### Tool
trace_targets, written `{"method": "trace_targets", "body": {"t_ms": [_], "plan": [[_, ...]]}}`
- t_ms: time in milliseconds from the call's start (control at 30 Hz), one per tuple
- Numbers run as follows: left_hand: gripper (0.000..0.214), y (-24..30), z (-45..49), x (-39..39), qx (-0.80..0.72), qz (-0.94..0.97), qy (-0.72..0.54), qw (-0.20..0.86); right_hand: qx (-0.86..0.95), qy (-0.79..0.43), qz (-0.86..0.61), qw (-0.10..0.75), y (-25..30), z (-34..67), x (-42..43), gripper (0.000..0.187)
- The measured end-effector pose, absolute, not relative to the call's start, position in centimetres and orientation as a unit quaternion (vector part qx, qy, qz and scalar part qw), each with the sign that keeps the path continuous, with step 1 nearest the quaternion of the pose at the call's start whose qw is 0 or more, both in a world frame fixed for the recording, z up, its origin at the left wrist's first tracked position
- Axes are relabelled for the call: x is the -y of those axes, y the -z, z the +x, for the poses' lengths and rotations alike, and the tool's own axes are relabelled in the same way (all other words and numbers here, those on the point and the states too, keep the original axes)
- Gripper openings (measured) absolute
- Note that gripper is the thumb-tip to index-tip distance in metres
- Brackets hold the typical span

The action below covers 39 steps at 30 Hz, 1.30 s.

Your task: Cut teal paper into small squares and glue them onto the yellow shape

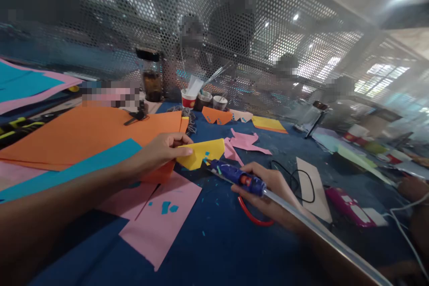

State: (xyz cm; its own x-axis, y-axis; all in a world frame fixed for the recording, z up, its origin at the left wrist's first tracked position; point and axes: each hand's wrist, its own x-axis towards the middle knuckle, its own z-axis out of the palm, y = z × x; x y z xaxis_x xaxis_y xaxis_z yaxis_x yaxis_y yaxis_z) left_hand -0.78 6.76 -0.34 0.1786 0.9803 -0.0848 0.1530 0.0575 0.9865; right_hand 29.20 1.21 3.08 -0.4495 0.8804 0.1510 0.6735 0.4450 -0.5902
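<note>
Between thumb and fingers, my left hand (166, 149) pinches a small yellow piece of paper (197, 154) with a notched lower edge and a few blue bits on it. My right hand (264, 178) is wrapped round a blue glue gun (234, 172); a long clear glue stick (311, 223) sticks out of its back. The gun's nozzle is at the yellow paper's lower edge, though contact cannot be made out. Below my left hand lies pink paper (167, 228) bearing blue scraps (165, 207). A red curved handle (253, 214) shows partly under my right hand.
Orange sheets (100, 129) and a blue strip (110, 161) lie at left. Behind are notched orange paper (217, 115), pink offcuts (246, 140), paper cups (188, 99) and a dark-lidded jar (152, 78) before a perforated metal screen (214, 44). At right are a black cable (313, 187) and a magenta object (348, 205).
</note>
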Motion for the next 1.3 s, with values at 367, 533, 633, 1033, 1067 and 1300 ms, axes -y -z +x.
{"method": "trace_targets", "body": {"t_ms": [367, 533, 633, 1033, 1067, 1300], "plan": [[0.031, -0.3, -0.7, -6.4, -0.504, 0.549, -0.394, 0.538, 0.847, -0.160, -0.458, 0.218, -2.6, 30.4, -1.8, 0.019], [0.029, 0.1, -1.0, -6.6, -0.493, 0.545, -0.395, 0.551, 0.859, -0.127, -0.443, 0.224, -2.0, 30.5, -2.2, 0.026], [0.027, 0.3, -1.1, -6.7, -0.486, 0.544, -0.396, 0.558, 0.863, -0.118, -0.435, 0.229, -1.6, 30.6, -2.3, 0.030], [0.027, 0.1, -1.1, -6.5, -0.483, 0.549, -0.395, 0.555, 0.867, -0.096, -0.440, 0.212, -1.5, 30.7, -2.3, 0.035], [0.027, 0.2, -1.1, -6.5, -0.484, 0.550, -0.394, 0.554, 0.868, -0.095, -0.441, 0.209, -1.5, 30.7, -2.3, 0.035], [0.031, 0.1, -1.1, -6.5, -0.493, 0.553, -0.390, 0.547, 0.865, -0.092, -0.450, 0.201, -1.5, 30.5, -2.3, 0.036]]}}
